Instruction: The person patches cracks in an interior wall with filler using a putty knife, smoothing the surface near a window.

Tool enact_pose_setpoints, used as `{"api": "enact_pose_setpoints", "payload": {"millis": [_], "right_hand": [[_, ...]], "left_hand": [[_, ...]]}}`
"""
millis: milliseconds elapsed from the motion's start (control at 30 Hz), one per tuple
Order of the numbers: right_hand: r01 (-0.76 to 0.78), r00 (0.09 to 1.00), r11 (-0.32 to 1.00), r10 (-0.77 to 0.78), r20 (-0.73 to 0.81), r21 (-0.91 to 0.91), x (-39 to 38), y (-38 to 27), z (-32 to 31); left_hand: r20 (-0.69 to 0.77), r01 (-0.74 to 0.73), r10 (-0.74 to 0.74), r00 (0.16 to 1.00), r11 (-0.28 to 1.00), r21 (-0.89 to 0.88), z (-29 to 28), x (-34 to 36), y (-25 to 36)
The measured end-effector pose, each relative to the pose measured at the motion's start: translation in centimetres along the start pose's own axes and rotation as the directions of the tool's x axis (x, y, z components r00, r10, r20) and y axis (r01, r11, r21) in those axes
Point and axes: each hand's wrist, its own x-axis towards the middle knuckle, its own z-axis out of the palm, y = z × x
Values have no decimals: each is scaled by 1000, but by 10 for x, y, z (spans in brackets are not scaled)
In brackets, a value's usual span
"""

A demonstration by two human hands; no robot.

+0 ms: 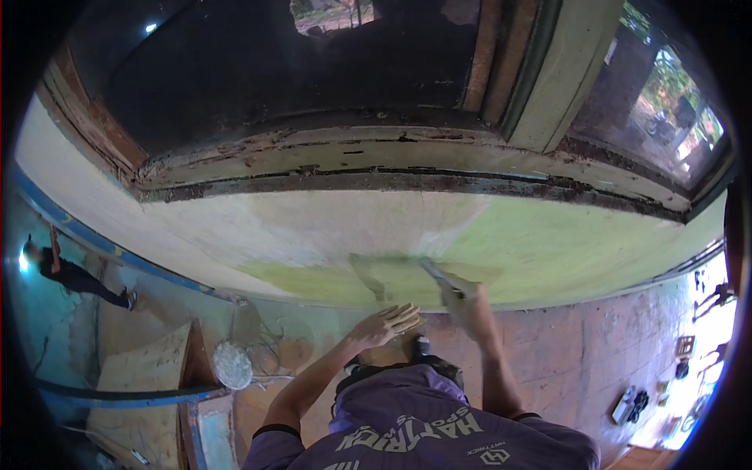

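In front of me is a low wall under a window, pale white on the left and middle, with light green paint on the right and along the lower part. My right hand, blurred by motion, is closed round the handle of a scraper. The scraper's tip is at the wall, where the pale area meets the green; whether it touches cannot be made out. To its left, my left hand is empty, fingers stretched out, close to the wall's lower part. A shadow falls on the wall above it.
A worn window sill with flaking wood runs above the wall. At far left stands another person. A wooden board and a whitish round container are at lower left. Several items, including a dark bundle, lie on the tiled floor at right.
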Motion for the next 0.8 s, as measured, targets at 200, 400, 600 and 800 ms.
{"api": "enact_pose_setpoints", "payload": {"millis": [200,400,600,800], "right_hand": [[159,986,987,-157,-54,27,9,-10,33],[66,997,996,-63,55,-58,10,31,8],[314,945,940,-323,53,131,40,-13,79],[395,907,913,-370,-202,104,18,82,102]], "left_hand": [[-40,382,-409,912,879,-285,21,6,34],[-154,555,-864,479,434,-710,23,-36,116],[-69,601,-987,142,142,-786,44,-59,143],[-161,530,-985,-63,104,-842,36,-66,150]]}}
